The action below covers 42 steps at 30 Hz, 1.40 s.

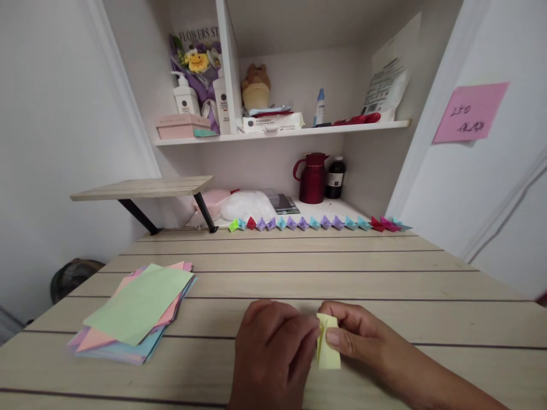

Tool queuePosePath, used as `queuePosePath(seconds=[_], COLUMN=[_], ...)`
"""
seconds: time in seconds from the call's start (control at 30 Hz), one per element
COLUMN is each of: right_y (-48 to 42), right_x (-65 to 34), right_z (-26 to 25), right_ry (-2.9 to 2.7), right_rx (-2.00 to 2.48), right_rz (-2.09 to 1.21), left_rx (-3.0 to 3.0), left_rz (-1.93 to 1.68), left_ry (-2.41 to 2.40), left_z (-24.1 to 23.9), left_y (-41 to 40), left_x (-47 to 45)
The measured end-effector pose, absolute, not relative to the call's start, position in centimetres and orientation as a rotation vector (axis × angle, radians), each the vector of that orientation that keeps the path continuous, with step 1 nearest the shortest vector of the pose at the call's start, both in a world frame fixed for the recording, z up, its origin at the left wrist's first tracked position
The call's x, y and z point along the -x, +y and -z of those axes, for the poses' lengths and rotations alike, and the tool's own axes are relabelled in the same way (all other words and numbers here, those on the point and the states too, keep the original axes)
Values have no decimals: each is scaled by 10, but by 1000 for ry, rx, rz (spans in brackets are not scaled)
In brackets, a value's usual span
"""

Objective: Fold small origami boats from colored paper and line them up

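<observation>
A small piece of folded yellow paper (pixel 329 356) is held over the near part of the wooden table. My right hand (pixel 361 336) pinches its right side, with the thumb lying on the front face. At the paper's left edge, the bunched fingertips of my left hand (pixel 273 350) grip it by an open fold; the left thumb is hidden behind the hand. To the left lies a loose stack of coloured paper sheets (pixel 141 302), a pale green one on top. Along the table's back edge runs a row of small folded paper shapes (pixel 291 222) in several colours.
A small raised wooden shelf (pixel 145 187) on black legs stands at the back left. Behind the table are a dark red jug (pixel 313 179), a dark bottle (pixel 335 177) and a white shelf (pixel 342 128) carrying various items. A pink note (pixel 470 112) sticks to the right wall.
</observation>
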State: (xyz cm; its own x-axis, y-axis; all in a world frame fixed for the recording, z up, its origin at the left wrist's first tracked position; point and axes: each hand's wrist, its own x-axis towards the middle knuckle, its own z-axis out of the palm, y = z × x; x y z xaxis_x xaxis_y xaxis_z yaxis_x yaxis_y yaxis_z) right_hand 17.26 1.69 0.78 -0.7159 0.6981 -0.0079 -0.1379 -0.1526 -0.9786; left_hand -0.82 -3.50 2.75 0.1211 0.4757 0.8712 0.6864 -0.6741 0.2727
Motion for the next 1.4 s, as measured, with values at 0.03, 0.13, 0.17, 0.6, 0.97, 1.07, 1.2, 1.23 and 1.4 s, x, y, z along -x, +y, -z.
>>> queuePosePath(seconds=[0.03, 0.13, 0.17, 0.6, 0.97, 1.07, 1.2, 1.23, 1.4], right_y=[17, 18, 18, 13, 21, 17, 16, 17, 21], right_x=[-173, -173, -173, -170, -167, -165, -162, -162, -172], right_z=[-8, -9, -10, -12, -6, -8, -6, -5, -8], right_ry=[-1574, -1614, -1627, -1703, -1675, -1760, -1732, -1697, -1590], right_rx=[645, 659, 662, 661, 877, 898, 869, 871, 1028], right_rz=[-1905, -1878, -1870, -1884, -1571, -1568, -1584, -1532, -1028], left_rx=[2203, 2226, 2236, 2225, 2390, 2328, 2273, 2232, 1935], left_rz=[1573, 1541, 1532, 1870, 2055, 2074, 2318, 2376, 2535], left_ry=[-1151, -1141, -1142, -1669, -2312, -2429, -2556, -2573, -2586], left_z=[-29, -33, -33, -28, -16, -15, -16, -17, -22], left_y=[-35, -36, -36, -33, -25, -21, -15, -14, -12], left_x=[8, 8, 8, 8, 3, 5, 11, 13, 16])
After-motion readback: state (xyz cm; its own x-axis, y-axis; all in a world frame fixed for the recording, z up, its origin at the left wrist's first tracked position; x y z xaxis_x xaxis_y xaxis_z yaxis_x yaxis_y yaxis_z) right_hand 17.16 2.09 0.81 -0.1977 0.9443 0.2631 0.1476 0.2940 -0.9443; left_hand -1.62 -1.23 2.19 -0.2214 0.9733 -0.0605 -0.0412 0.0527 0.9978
